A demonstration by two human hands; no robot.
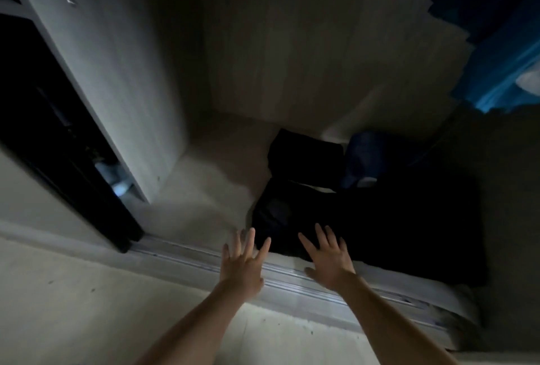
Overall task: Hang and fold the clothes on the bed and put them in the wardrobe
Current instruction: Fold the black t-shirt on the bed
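Where shadow falls, dark clothes (365, 227) blur — shapeless.

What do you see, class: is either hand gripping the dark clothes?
No: the left hand and the right hand both show straight, spread fingers at the dark clothes, curled round nothing.

You are working with a single view, from the wide-angle camera on your head. It is facing forward and tilting steeply down into the bottom of the wardrobe (292, 72), looking across the sliding-door track (292, 277) that is running along the lower part of the frame. Your forearms are coming up from the bottom edge, placing your left hand (242, 262) and right hand (327, 259) close to the lens, just below centre. The wide lens is bending the straight edges.
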